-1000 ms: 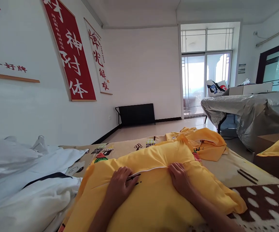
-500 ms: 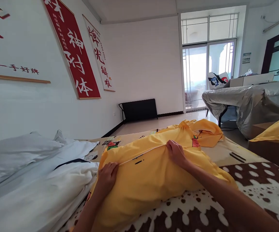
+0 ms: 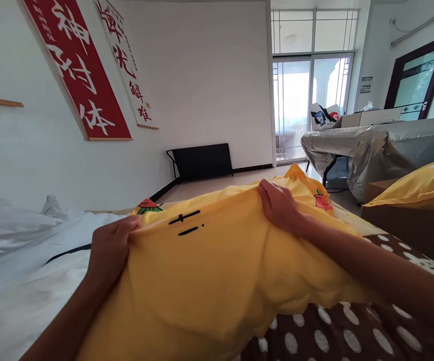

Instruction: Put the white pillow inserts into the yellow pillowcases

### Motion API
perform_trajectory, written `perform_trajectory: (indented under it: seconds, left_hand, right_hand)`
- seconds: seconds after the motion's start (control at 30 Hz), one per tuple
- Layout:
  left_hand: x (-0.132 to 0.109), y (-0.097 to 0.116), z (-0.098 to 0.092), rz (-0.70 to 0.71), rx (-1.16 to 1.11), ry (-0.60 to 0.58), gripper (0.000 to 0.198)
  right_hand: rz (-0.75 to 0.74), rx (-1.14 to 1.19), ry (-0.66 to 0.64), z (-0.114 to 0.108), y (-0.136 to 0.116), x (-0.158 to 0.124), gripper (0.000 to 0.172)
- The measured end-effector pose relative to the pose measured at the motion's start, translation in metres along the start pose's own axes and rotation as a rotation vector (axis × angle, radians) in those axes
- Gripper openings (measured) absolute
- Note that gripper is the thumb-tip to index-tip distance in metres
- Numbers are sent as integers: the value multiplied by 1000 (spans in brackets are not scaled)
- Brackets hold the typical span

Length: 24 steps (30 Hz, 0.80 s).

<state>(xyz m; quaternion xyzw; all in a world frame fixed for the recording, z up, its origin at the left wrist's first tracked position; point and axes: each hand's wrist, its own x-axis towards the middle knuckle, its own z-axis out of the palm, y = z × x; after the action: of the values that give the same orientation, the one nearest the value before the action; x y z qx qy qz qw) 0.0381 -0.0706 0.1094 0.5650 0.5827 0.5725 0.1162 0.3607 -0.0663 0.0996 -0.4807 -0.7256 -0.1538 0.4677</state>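
Note:
A yellow pillowcase (image 3: 202,271) with black marks and fruit prints spreads across the middle of the view, its upper edge pulled taut between my two hands. My left hand (image 3: 114,240) is closed on that edge at the left, near a printed watermelon slice. Farther right, my right hand (image 3: 279,203) pinches the same edge, the fingertips curled over the cloth. The pillowcase looks bulky, but what is inside it is hidden. Its lower part rests over a brown blanket (image 3: 337,331) with white spots.
White pillows or bedding (image 3: 17,281) lie at the left. Another yellow pillow (image 3: 420,183) sits on a cardboard box (image 3: 401,225) at the right. Behind stand a plastic-covered table (image 3: 401,140) and a black folded panel (image 3: 204,161) against the wall.
Both hands have lifted the pillowcase edge up and nearer to me, stretching it tighter. My left hand has moved left. The view has shifted to the right.

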Motion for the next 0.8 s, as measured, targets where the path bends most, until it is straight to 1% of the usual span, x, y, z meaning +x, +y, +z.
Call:
perform_trajectory:
  seconds: [0.07, 0.1, 0.13, 0.2, 0.23, 0.27, 0.3, 0.33, 0.37, 0.4, 0.43, 0.47, 0.53, 0.6, 0.7, 0.8]
  left_hand:
    - [-5, 17, -1, -74, -25, -3, 38]
    - [-7, 22, -1, -96, -26, -22, 40]
    - [-7, 24, 1, -100, -6, -52, 41]
    - [-7, 16, 10, -27, 138, -118, 43]
    - [-6, 7, 17, 38, 235, -153, 43]
    - [-6, -5, 25, 102, 323, -195, 43]
    - [-6, -20, 34, 152, 398, -239, 42]
    - [-6, -36, 44, 170, 439, -283, 40]
    - [-7, -52, 53, 164, 464, -337, 39]
    - [-7, -68, 61, 134, 503, -387, 38]
    - [-8, -81, 67, 106, 538, -406, 37]
    - [-8, -92, 71, 87, 559, -417, 38]
    - [-7, -107, 74, 67, 583, -418, 41]
    - [-6, -113, 73, 67, 585, -424, 43]
    - [-7, -118, 73, 70, 576, -425, 44]
    - [-8, -116, 73, 76, 567, -397, 43]
  right_hand:
    - [-61, -137, -12, -6, 9, 5, 32]
    - [-82, -201, -25, -6, 14, 7, 34]
    - [-95, -261, -46, -6, 20, 8, 36]
    - [-113, -359, -133, 1, 31, 7, 39]
    - [-118, -394, -211, 5, 36, 4, 40]
    - [-113, -415, -325, 11, 42, 1, 41]
    - [-100, -424, -465, 17, 48, -3, 42]
    - [-77, -421, -611, 22, 54, -6, 43]
    - [-49, -411, -740, 27, 61, -9, 45]
    - [-22, -397, -839, 30, 68, -11, 46]
    - [-2, -383, -903, 32, 75, -12, 46]
    - [8, -371, -937, 32, 83, -11, 45]
    - [23, -361, -961, 32, 95, -8, 42]
    - [45, -383, -962, 33, 103, -6, 43]
    - [86, -482, -869, 46, 100, -15, 43]
    - [106, -575, -749, 62, 88, -31, 32]
